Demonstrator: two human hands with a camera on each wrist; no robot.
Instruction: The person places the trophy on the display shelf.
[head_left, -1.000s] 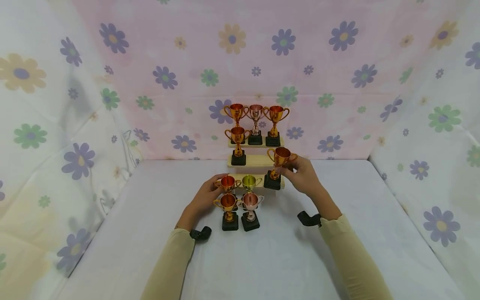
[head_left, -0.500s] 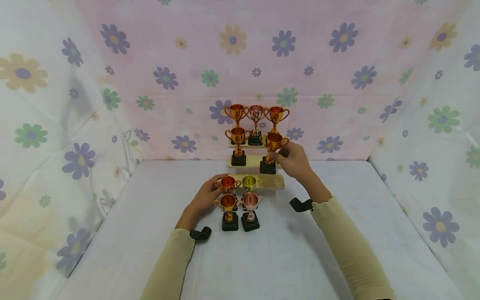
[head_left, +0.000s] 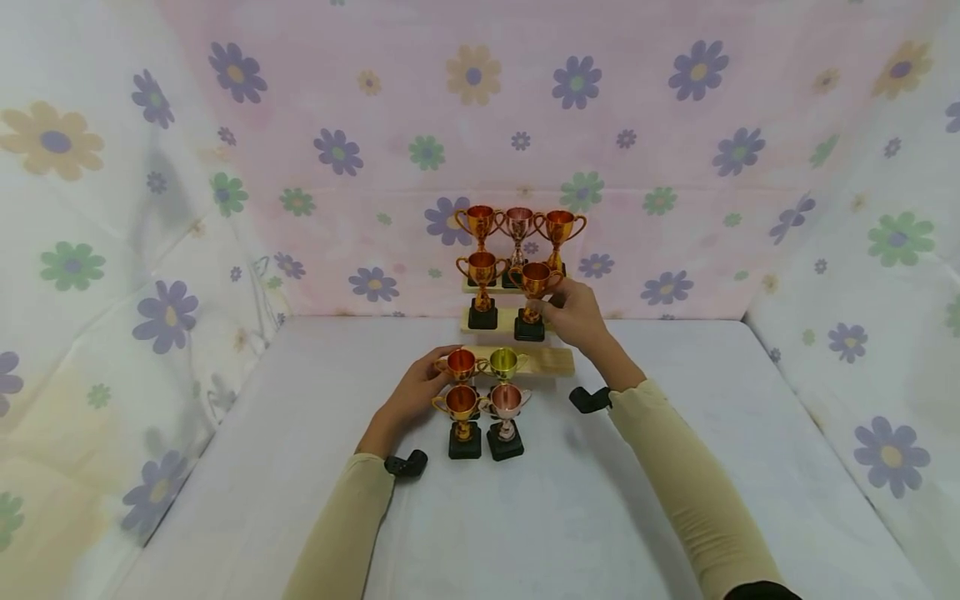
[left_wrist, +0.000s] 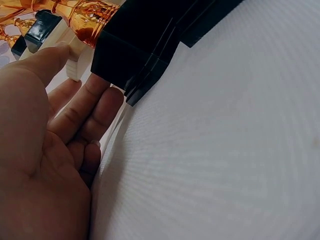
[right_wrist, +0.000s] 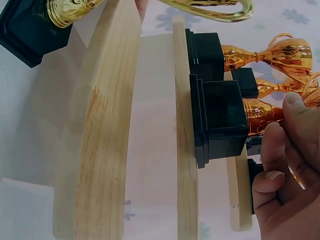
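My right hand pinches the stem of a small orange-gold trophy cup, upright at the middle step of a wooden three-step stand. In the right wrist view its black base appears to touch that step, beside another orange-gold trophy. My left hand is at the left end of the lowest step, its thumb and fingers about the board's end. Close to it, two pairs of trophies stand in front: a red-gold one, a yellow-gold one, an orange-gold one and a pinkish-silver one.
On the top step stand two orange-gold trophies with a pinkish-silver one between them. A white cloth covers the table. Flower-printed cloth walls rise behind and at both sides.
My right hand has carried its trophy from in front of the lowest step up and leftward to the middle step. My left hand has stayed where it was.
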